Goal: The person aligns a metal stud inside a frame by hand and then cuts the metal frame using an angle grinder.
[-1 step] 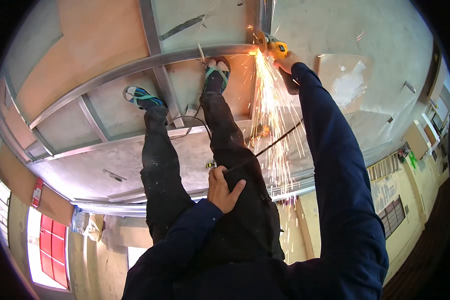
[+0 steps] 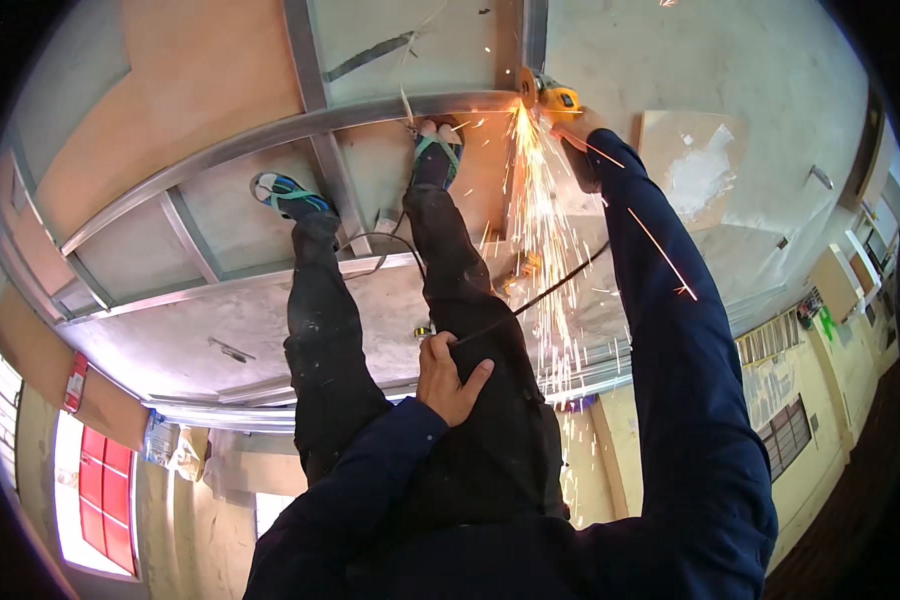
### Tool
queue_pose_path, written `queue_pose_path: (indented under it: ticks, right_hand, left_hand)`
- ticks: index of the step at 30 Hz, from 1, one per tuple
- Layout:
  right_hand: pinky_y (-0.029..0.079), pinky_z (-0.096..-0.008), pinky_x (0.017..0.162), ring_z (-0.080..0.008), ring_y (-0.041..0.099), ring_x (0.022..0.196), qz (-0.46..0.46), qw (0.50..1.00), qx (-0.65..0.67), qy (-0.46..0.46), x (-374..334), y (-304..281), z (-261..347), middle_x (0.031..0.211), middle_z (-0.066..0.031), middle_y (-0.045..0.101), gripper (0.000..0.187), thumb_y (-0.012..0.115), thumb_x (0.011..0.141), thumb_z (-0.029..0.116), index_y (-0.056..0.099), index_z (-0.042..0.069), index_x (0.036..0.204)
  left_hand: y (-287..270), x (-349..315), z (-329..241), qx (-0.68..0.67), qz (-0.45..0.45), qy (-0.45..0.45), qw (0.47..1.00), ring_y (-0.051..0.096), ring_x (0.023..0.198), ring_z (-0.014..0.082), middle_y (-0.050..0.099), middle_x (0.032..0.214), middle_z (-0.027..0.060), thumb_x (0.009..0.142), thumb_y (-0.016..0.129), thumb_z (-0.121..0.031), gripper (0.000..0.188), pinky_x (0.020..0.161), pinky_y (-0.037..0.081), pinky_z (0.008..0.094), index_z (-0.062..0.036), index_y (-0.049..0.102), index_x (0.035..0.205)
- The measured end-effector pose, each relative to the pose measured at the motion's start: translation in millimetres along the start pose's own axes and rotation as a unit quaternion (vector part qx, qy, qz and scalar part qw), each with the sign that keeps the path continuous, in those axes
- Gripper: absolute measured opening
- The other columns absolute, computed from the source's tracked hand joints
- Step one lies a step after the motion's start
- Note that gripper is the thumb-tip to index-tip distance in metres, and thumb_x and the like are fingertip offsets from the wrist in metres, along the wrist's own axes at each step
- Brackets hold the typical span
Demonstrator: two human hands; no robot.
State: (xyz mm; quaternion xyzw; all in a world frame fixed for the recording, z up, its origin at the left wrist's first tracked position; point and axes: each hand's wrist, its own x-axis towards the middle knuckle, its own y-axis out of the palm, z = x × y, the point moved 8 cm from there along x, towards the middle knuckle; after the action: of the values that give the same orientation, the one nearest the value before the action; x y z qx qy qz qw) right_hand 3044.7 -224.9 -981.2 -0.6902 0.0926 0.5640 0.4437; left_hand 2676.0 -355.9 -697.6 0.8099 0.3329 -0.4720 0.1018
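My right hand is closed around a yellow-and-black angle grinder at the upper middle. The grinder's disc meets a long grey metal bar of a frame lying on the floor, and a spray of orange sparks falls toward me. My left hand rests on my thigh, its thumb spread from the fingers. A black power cable slants from near my right arm down to my left fingertips; whether the fingers pinch it is hidden.
My feet, in strapped sandals, stand beside the bar, the right foot closer to the sparks than the left foot. Cross bars join the frame. A bundle of metal lengths and a light board lie on the floor.
The spark spray has changed shape, with bright streaks now crossing my right sleeve. The scene has shifted very slightly; both hands keep their places.
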Motion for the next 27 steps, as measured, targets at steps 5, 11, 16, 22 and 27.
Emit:
queue_pose_path:
  ticks: [5,11,16,22,27]
  right_hand:
    - [0.050,-0.0317,0.066,-0.0209,0.064,0.072,0.000,0.993,0.118,-0.004,-37,6,-15,0.081,-0.0105,0.066,0.049,0.074,0.059,0.032,0.062,0.000,0.095]
    - [0.049,-0.0312,0.066,-0.0189,0.063,0.072,0.065,0.974,0.218,0.005,-100,2,-15,0.081,-0.0083,0.065,0.046,0.077,0.059,0.031,0.063,0.002,0.092]
    - [0.049,-0.0307,0.064,-0.0176,0.061,0.068,0.024,0.938,0.347,-0.007,-137,-19,-20,0.078,-0.0068,0.064,0.042,0.075,0.061,0.027,0.061,0.001,0.091]
    - [0.052,-0.0323,0.051,-0.0202,0.060,0.055,0.002,0.760,0.650,-0.016,-179,-73,17,0.075,-0.0060,0.056,0.031,0.066,0.073,0.010,0.048,0.004,0.097]
    - [0.052,-0.0315,0.052,-0.0192,0.060,0.057,-0.015,0.756,0.654,-0.010,-177,-134,45,0.076,-0.0062,0.056,0.034,0.066,0.073,0.010,0.046,0.005,0.100]
  left_hand:
    - [-10,-2,-4,0.008,-0.009,-0.018,1.000,0.046,0.097,0.0381,0.042,0.103,0.0270,0.084,0.062,-0.037,0.057,0.089,0.037,0.0414,0.0068,0.034,0.108]
    - [-32,9,-22,0.098,0.004,-0.053,0.994,0.048,0.098,0.0401,0.048,0.100,0.0270,0.083,0.060,-0.041,0.054,0.088,0.039,0.0435,0.0073,0.042,0.101]
    - [-59,42,-73,0.259,0.043,-0.059,0.963,0.053,0.093,0.0396,0.057,0.094,0.0249,0.084,0.058,-0.035,0.040,0.084,0.042,0.0447,0.0044,0.056,0.088]
    - [-113,61,-190,0.291,0.017,0.082,0.953,0.055,0.090,0.0360,0.059,0.088,0.0196,0.081,0.059,-0.028,0.029,0.080,0.042,0.0453,0.0000,0.060,0.077]
    - [-157,80,-256,0.254,-0.019,0.152,0.955,0.052,0.091,0.0355,0.056,0.086,0.0178,0.078,0.063,-0.024,0.024,0.081,0.041,0.0438,-0.0005,0.059,0.075]
